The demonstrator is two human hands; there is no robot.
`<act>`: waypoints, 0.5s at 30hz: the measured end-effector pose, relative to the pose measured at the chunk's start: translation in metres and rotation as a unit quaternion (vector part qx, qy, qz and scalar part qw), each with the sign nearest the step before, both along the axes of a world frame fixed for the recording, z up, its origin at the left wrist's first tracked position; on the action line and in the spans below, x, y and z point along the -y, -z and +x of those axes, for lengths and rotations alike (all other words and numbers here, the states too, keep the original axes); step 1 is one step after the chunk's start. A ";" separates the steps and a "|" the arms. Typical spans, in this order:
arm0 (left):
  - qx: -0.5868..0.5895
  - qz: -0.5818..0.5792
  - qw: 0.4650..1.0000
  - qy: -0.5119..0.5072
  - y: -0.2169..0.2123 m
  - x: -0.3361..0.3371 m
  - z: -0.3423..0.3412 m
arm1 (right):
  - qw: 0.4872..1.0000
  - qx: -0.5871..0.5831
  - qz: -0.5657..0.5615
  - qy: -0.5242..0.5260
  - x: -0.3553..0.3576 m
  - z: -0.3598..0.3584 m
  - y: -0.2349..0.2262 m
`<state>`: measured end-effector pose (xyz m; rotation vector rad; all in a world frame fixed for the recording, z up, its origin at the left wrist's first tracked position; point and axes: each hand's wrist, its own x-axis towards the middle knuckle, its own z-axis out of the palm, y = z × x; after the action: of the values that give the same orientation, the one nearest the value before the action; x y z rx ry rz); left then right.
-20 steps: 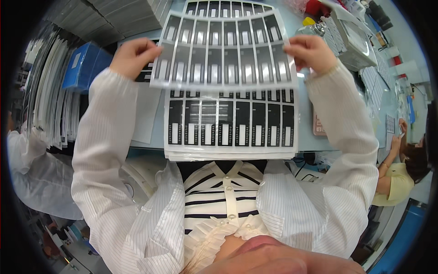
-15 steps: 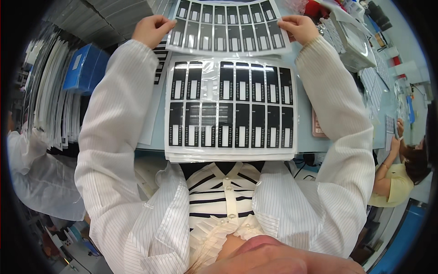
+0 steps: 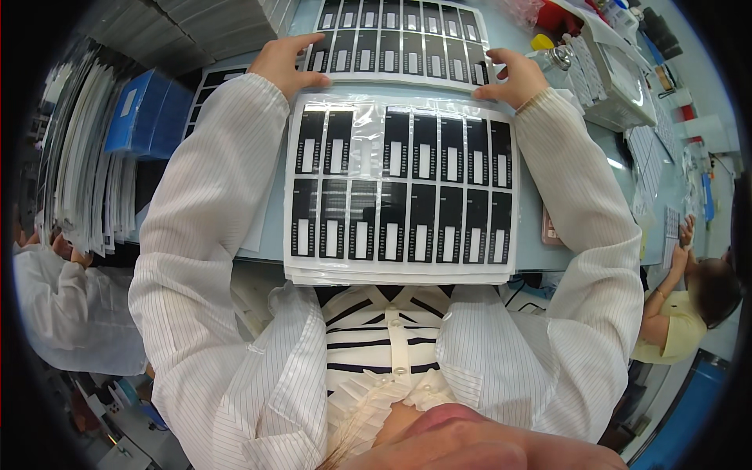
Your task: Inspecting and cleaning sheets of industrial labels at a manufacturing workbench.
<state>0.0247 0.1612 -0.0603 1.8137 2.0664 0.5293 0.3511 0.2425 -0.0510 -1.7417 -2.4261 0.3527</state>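
Note:
Beyond the near stack lies a far stack of white sheets [image 3: 399,52] with two rows of black labels, each with a white window. My left hand [image 3: 286,69] is at its left edge, thumb and fingers apart. At its right edge my right hand [image 3: 518,78] is likewise open, thumb near the front corner. Whether the fingertips touch the sheets is hard to tell. Closer to me, a near stack of label sheets [image 3: 403,188] lies flat under a glossy clear film. In its upper row one label place, third from the left, is blank.
At the left stand a blue box [image 3: 133,117], upright sheets in clear sleeves [image 3: 90,157] and piled grey-white packs [image 3: 180,31]. A pinkish calculator [image 3: 551,227], a glass jar [image 3: 554,59] and a white device [image 3: 611,78] are at the right. People sit on both sides.
The sheet that both hands held by its edges, raised and bowed, now lies flat on the far stack. My fingers have opened from it, and both hands have come slightly nearer.

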 end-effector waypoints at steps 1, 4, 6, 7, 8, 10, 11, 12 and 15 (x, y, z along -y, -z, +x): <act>0.000 0.000 1.000 0.000 -0.001 0.000 0.002 | 1.000 0.019 -0.007 -0.007 -0.001 0.001 -0.001; 0.002 0.003 1.000 0.000 -0.001 0.000 0.005 | 0.999 0.005 -0.023 0.024 0.009 -0.002 -0.007; 0.011 0.002 1.000 -0.001 0.001 0.000 0.005 | 0.999 0.006 -0.022 0.024 0.009 0.000 -0.007; 0.012 0.004 1.000 -0.002 0.003 0.001 0.005 | 0.999 0.006 -0.022 0.024 0.009 0.000 -0.007; 0.008 0.018 1.000 -0.010 0.005 0.003 0.004 | 0.999 0.007 -0.021 0.023 0.010 -0.001 -0.008; 0.006 0.033 0.999 -0.020 0.009 0.006 -0.004 | 0.998 0.010 -0.017 0.051 0.014 -0.005 -0.010; -0.017 0.069 0.997 0.019 0.004 0.010 -0.012 | 0.999 0.008 -0.017 0.048 0.015 -0.004 -0.014; -0.039 0.104 0.992 0.057 0.000 0.012 -0.018 | 1.000 -0.004 0.011 0.019 0.019 -0.001 -0.021; -0.008 0.016 0.992 0.124 -0.033 0.037 -0.024 | 0.998 -0.057 0.024 -0.028 0.041 -0.003 -0.045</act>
<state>0.0006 0.1243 -0.0277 2.0625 1.8145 0.4827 0.3484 0.2012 -0.0055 -1.5926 -2.3867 0.3857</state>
